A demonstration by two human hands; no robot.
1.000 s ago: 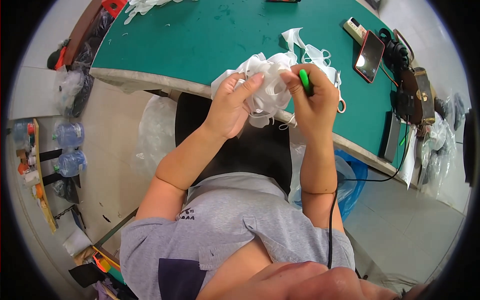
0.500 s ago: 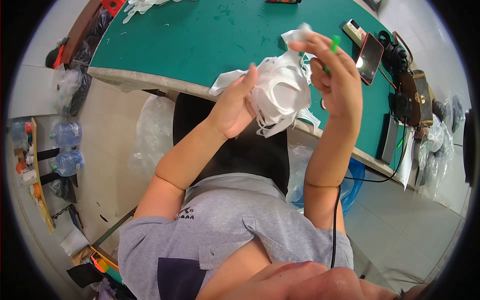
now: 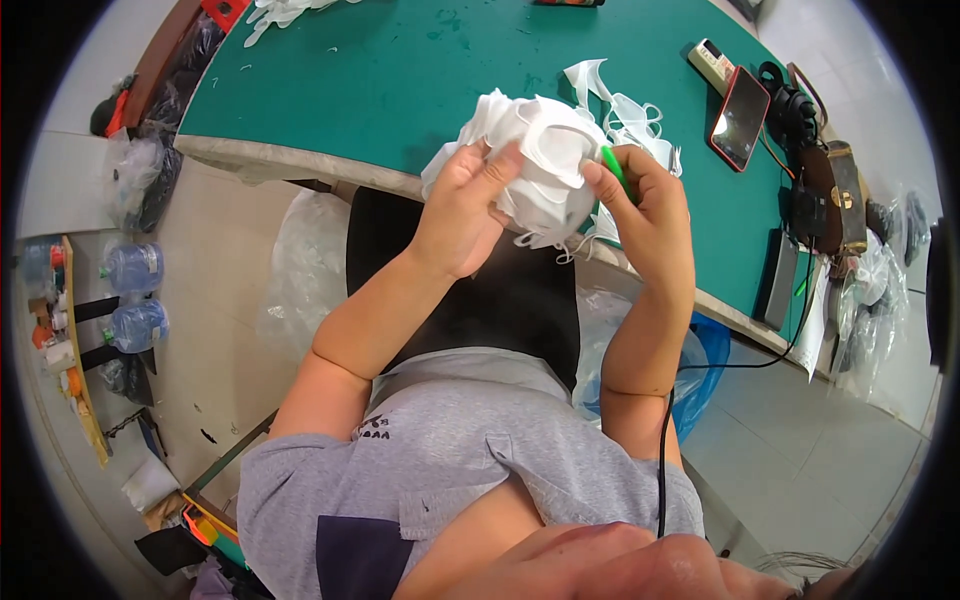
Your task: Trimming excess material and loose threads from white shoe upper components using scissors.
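My left hand point(image 3: 465, 205) is closed round a bundle of thin white sheet pieces point(image 3: 565, 145) with curved cutouts and narrow loops, held up over the table's near edge. Its thumb presses on the face of the bundle. At the bundle's right side my right hand point(image 3: 650, 205) is closed on a small green stick-like tool point(image 3: 615, 170), whose working end I cannot make out. The thumb and fingertips of that hand touch the bundle's edge. Beyond the right hand, loose white scraps point(image 3: 635, 120) with loops and strips lie on the green tabletop.
The green table point(image 3: 400, 90) has a pale edge. More white pieces point(image 3: 285, 15) lie at its far left. On the right are a phone point(image 3: 740, 118), a beige handheld device point(image 3: 710, 65), headphones point(image 3: 790, 105) and a brown case point(image 3: 845, 195). A black cable point(image 3: 740, 366) hangs by my right arm.
My right hand has come down and left from above the scraps to the bundle's edge, with the green tool. A white piece it held up now lies on the table. The bundle has turned slightly.
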